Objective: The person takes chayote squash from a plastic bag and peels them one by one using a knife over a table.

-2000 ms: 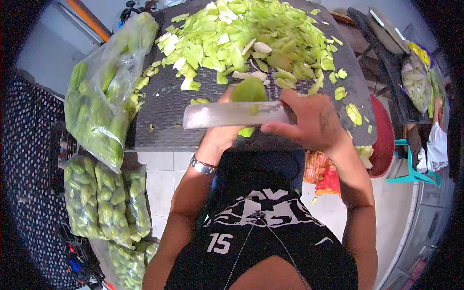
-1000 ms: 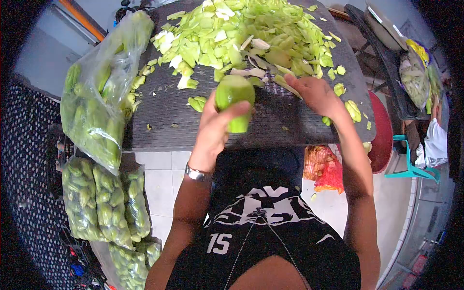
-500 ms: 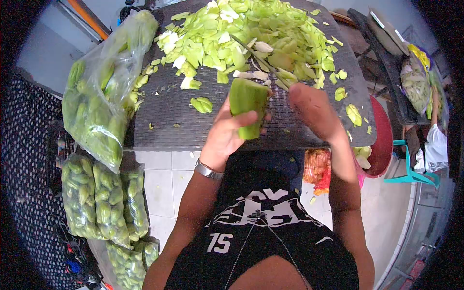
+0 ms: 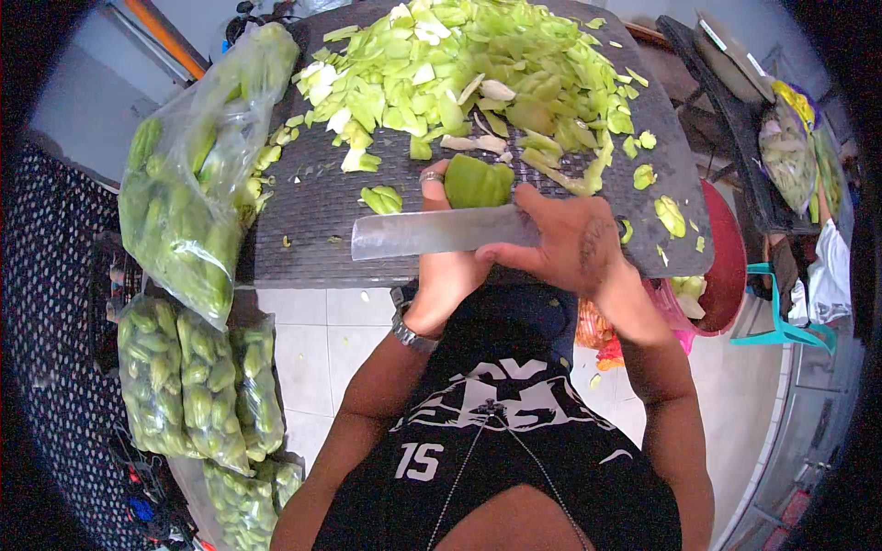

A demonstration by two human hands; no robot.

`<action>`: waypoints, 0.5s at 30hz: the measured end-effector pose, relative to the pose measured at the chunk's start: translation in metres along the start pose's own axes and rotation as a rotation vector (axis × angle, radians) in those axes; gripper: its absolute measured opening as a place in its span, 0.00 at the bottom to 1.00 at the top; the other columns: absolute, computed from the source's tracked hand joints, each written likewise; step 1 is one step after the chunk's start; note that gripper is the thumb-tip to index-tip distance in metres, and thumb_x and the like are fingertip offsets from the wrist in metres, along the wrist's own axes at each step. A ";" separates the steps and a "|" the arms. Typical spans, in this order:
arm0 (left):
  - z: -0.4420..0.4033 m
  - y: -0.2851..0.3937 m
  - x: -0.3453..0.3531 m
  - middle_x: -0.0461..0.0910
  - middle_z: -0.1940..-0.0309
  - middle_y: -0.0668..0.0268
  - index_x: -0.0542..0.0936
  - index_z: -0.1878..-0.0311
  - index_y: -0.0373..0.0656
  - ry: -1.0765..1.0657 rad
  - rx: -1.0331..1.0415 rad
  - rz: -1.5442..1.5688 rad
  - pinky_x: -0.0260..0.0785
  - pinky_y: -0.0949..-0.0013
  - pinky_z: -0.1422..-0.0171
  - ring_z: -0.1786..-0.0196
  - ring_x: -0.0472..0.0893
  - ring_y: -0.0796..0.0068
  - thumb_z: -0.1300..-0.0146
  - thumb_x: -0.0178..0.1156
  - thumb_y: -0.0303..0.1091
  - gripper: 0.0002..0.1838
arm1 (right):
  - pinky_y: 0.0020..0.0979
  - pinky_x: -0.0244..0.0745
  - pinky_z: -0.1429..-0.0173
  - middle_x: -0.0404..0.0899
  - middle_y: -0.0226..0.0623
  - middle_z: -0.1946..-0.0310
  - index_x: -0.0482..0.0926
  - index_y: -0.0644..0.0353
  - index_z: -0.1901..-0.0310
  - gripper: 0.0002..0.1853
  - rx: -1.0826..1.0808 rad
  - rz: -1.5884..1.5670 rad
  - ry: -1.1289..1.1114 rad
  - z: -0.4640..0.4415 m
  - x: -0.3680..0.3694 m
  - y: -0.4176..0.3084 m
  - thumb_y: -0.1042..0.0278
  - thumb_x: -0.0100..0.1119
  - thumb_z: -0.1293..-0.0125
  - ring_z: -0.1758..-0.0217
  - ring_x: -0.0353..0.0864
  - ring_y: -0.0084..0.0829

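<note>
My left hand point(image 4: 447, 275), with a metal watch at its wrist, is wrapped round a ridged green vegetable that looks like a chayote point(image 4: 479, 181). It is held just above the near part of the dark textured table point(image 4: 317, 216). In my right hand point(image 4: 560, 241) is a broad-bladed knife point(image 4: 418, 233). Its flat blade points left, crosses in front of the chayote and hides part of it and of my left hand. Beyond both hands lies a large heap of pale green slices point(image 4: 469, 78), with loose pieces around it.
A clear bag of whole green vegetables point(image 4: 188, 184) lies at the table's left edge; more filled bags point(image 4: 197, 386) are below. To the right are a red tub point(image 4: 723, 262), a teal stool point(image 4: 781, 321) and another person's white sleeve point(image 4: 830, 275). An orange net sack point(image 4: 599, 321) is underneath.
The knife has swung from pointing away over the heap to lying across in front of the chayote. My right hand has moved left and closer to my left hand. The chayote is tilted differently.
</note>
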State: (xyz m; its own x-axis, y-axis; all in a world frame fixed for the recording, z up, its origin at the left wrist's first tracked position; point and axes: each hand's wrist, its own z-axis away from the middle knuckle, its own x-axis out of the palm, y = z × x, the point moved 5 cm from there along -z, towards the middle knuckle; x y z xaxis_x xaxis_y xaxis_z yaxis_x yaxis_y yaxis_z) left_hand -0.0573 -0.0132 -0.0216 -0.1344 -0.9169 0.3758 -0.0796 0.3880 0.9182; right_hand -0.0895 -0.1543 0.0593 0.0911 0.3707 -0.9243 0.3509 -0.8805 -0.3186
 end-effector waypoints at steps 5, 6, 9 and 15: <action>0.006 0.020 -0.005 0.79 0.44 0.54 0.65 0.33 0.39 -0.020 0.272 -0.745 0.74 0.58 0.37 0.42 0.81 0.61 0.57 0.78 0.24 0.46 | 0.52 0.80 0.60 0.84 0.53 0.73 0.81 0.58 0.56 0.37 0.067 -0.071 -0.041 -0.008 -0.001 0.034 0.24 0.60 0.40 0.64 0.86 0.57; 0.006 0.027 -0.003 0.79 0.45 0.56 0.66 0.33 0.40 -0.034 0.290 -0.856 0.74 0.59 0.37 0.41 0.80 0.63 0.58 0.79 0.23 0.46 | 0.51 0.80 0.59 0.84 0.53 0.72 0.82 0.58 0.56 0.37 0.126 -0.084 -0.088 -0.009 -0.003 0.042 0.24 0.60 0.39 0.63 0.86 0.56; 0.016 0.050 -0.003 0.81 0.49 0.49 0.70 0.39 0.36 0.069 0.157 -0.741 0.75 0.57 0.40 0.45 0.83 0.49 0.57 0.78 0.28 0.39 | 0.46 0.76 0.61 0.81 0.52 0.74 0.83 0.60 0.54 0.33 0.346 -0.104 -0.111 -0.013 0.000 0.092 0.30 0.57 0.33 0.68 0.83 0.49; -0.003 0.018 -0.015 0.83 0.62 0.62 0.76 0.44 0.40 -0.035 -0.304 0.034 0.76 0.69 0.65 0.66 0.84 0.73 0.31 0.65 0.43 0.20 | 0.31 0.59 0.81 0.68 0.32 0.85 0.79 0.62 0.62 0.35 0.240 -0.561 -0.022 -0.006 0.008 0.108 0.31 0.45 0.24 0.86 0.66 0.23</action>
State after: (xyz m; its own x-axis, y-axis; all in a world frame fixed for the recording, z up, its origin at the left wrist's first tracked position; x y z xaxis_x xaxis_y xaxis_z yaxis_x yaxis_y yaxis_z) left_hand -0.0535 0.0070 -0.0101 -0.1665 -0.8979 0.4075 0.2240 0.3680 0.9024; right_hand -0.0448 -0.2449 0.0187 -0.0672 0.7936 -0.6047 0.1195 -0.5953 -0.7946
